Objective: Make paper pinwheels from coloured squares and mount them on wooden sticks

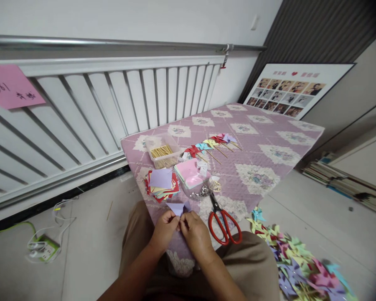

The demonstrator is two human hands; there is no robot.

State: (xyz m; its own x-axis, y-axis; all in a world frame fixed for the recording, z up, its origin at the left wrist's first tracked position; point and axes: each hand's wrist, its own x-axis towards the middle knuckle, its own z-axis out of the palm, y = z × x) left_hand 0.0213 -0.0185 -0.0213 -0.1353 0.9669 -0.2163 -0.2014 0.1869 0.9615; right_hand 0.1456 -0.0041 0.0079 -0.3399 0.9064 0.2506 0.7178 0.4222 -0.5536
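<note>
Between my two hands, near the table's front edge, is a purple paper piece (pixel 177 208) with points sticking up. My left hand (pixel 166 228) pinches its lower left part. Close beside it, my right hand (pixel 194 230) has its fingers closed on the right part of the same paper. The fingers hide its lower middle. Orange-handled scissors (pixel 224 225) lie just right of my right hand, blades pointing away. Beyond my left hand sits a stack of coloured paper squares (pixel 161 179) with a purple one on top.
A clear box of wooden sticks (pixel 163 151) stands by the radiator (pixel 163 96). Behind the scissors are pink paper squares (pixel 192 172) and a container of small metal pieces (pixel 203 191). Finished paper pinwheels (pixel 203 146) lie further back. Many more pinwheels (pixel 296 259) are piled at right.
</note>
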